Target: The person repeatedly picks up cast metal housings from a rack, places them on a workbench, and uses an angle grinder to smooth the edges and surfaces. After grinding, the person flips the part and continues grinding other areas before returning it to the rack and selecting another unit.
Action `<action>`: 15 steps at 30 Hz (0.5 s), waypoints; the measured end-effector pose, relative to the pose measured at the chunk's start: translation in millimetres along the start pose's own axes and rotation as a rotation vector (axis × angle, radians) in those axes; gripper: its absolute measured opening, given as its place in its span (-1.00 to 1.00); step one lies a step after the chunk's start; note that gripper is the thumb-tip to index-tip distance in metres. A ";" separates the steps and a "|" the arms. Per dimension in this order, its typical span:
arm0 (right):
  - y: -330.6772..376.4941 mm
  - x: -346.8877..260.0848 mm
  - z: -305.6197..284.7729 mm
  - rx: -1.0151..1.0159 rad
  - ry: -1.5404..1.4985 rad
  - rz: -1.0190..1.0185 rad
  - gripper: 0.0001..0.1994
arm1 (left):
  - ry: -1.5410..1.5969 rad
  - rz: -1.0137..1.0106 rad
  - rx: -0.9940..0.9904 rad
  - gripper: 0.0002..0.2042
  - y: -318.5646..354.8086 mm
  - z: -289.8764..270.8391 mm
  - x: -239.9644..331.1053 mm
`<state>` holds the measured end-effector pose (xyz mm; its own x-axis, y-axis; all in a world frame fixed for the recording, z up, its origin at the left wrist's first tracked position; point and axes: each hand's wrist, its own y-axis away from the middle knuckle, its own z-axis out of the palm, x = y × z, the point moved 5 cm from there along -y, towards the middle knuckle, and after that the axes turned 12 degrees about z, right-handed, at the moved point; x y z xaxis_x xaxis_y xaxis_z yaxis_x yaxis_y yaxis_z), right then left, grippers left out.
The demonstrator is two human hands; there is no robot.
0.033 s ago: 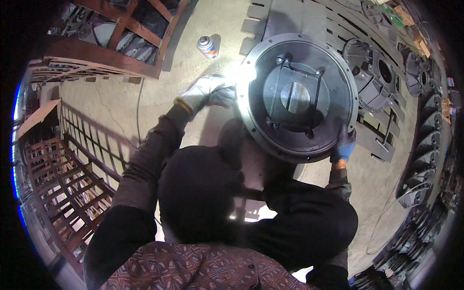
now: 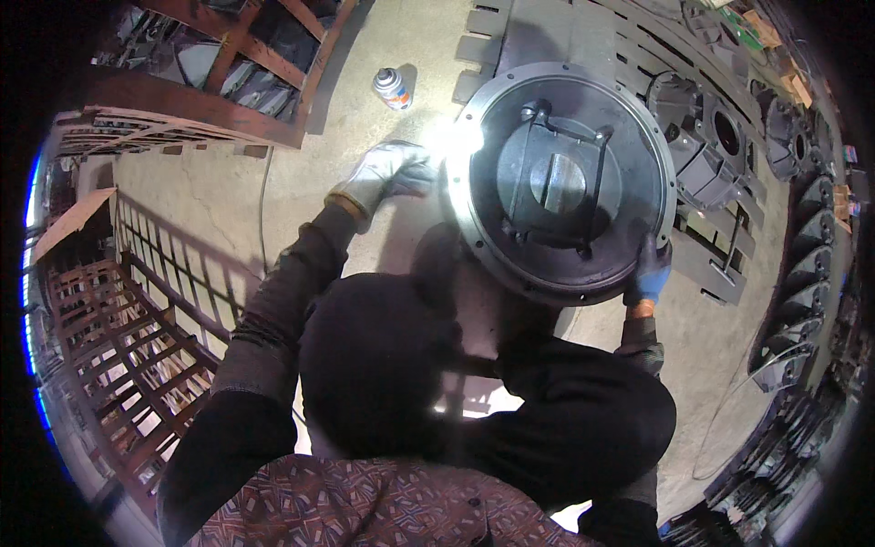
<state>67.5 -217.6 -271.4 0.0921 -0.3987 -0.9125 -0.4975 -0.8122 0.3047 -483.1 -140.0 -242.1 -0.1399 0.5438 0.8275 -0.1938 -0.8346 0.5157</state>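
A large round metal housing (image 2: 611,242) stands tilted before me, with a pale flange ringed by bolt holes and a dark bowl inside. An opening sits at its centre, with a dark four-cornered raised frame around it. My right hand (image 2: 649,272), in a blue and dark glove, grips the lower right rim, thumb on the inside. My left hand (image 2: 390,175), in a whitish glove, is beside the left rim with its fingers curled. A dazzling glare lies between those fingers and the flange, hiding what they hold, if anything.
A spray can (image 2: 392,88) stands on the concrete floor ahead. More castings (image 2: 697,150) rest on slatted grey boards (image 2: 729,260) at right, with a row of parts (image 2: 807,273) beyond. Rusty metal crates (image 2: 196,109) and a barred rack (image 2: 128,356) flank my left.
My left hand has shifted very slightly, its fingers curling a bit more beside the rim. The housing and my right hand look unmoved.
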 end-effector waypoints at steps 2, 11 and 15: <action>2.4 -4.5 2.3 -0.003 0.003 -0.021 -0.65 | 0.099 0.018 0.167 -0.58 0.0 -18.9 -8.5; 9.9 -10.1 5.2 0.038 0.070 -0.077 -0.55 | 0.260 0.331 0.214 -0.60 -4.1 35.3 66.1; 7.0 -8.2 -8.1 0.092 0.078 0.100 -0.35 | 0.231 0.345 0.229 -0.56 -26.5 49.6 80.1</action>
<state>70.3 -223.5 -259.6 0.1034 -0.5105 -0.8536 -0.5840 -0.7259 0.3634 -440.9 -78.7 -178.5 -0.3763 0.2150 0.9012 0.1171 -0.9539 0.2765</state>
